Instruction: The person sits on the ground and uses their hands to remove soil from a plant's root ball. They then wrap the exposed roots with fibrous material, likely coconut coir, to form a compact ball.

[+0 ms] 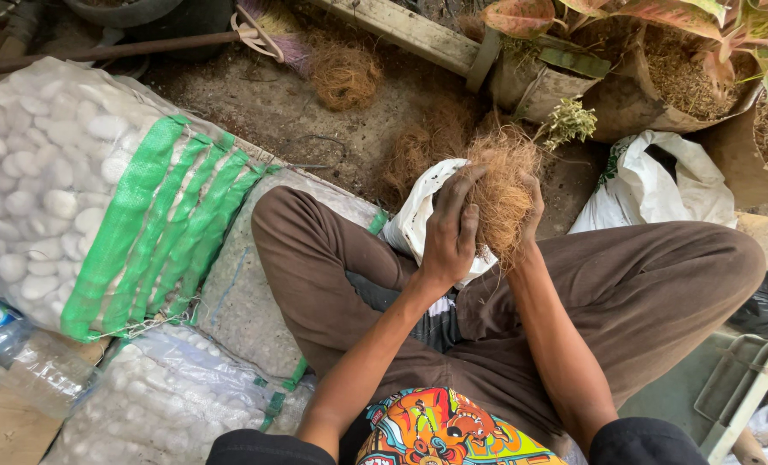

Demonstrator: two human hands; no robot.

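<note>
Head view: seated person, brown trousers point(642, 284), knees apart, bare ground below. Left hand point(453, 228) closed over a clump of coconut fibre point(500, 185), fingers curled on its near side. Right hand point(530, 211) grips the same clump from the far side, mostly hidden by fibre. Clump sits above a white bag point(414, 220) between the knees. Left: sacks of white pebbles point(48, 198), green-striped. Beyond: loose fibre point(345, 73) on soil, potted plants point(659, 69) at far right.
</note>
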